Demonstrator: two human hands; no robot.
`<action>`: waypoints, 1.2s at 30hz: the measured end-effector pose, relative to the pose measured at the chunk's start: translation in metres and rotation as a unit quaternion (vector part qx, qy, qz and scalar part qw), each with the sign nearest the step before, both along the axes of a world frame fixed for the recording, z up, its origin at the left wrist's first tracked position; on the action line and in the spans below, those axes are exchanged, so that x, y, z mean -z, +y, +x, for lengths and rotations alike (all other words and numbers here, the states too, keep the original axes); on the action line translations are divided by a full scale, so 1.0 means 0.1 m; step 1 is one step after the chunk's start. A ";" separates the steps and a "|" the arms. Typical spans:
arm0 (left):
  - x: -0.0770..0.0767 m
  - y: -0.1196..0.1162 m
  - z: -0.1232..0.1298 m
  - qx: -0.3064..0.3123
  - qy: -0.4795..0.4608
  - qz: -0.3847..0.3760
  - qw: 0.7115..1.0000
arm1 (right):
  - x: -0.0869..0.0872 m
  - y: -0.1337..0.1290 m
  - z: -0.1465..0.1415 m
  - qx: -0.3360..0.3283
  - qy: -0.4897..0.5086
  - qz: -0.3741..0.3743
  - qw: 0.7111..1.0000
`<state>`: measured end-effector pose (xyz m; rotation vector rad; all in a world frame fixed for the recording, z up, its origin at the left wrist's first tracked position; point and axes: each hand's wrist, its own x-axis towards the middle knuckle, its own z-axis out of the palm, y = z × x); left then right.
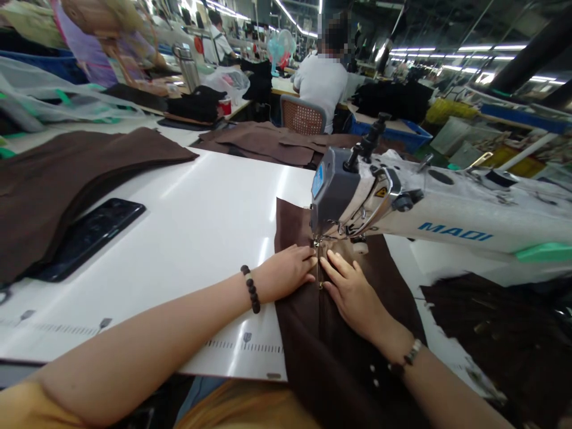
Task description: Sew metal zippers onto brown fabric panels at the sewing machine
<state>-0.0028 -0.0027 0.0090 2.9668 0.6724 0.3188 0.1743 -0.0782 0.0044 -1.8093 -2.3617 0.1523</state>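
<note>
A dark brown fabric piece (304, 333) lies under the needle area of a white sewing machine (402, 208) and hangs over the table's front edge. A zipper (320, 298) runs lengthwise on it, with a small metal pull near my fingers. My left hand (286, 273) lies flat on the fabric, left of the zipper, fingertips close to the presser foot (316, 243). On the zipper's right side, my right hand (355, 292) rests with its fingers spread on the same fabric. Both hands press from above and neither grasps anything.
Stacked brown fabric (89, 173) and a black phone (93, 238) are on the white table (201, 214) at the left. More brown pieces (268, 143) lie behind the machine, dark fabric (504, 328) at the right. A seated person (319, 83) is farther back.
</note>
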 end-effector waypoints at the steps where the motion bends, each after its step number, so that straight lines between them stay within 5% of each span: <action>1: 0.05 -0.01 0.00 -0.001 -0.008 0.004 1.000 | 0.04 -0.03 -0.02 0.010 0.000 0.003 1.000; 8: 0.20 0.00 -0.07 0.014 -0.023 0.004 1.000 | 0.00 0.00 0.07 -0.024 0.026 -0.020 0.999; 30: 0.14 0.08 0.02 0.008 0.014 -0.033 0.999 | 0.05 0.18 0.25 -0.072 0.045 -0.002 0.996; 36: -0.08 0.01 -0.07 0.036 0.005 -0.115 0.993 | -0.11 0.23 0.26 -0.080 0.106 -0.059 0.989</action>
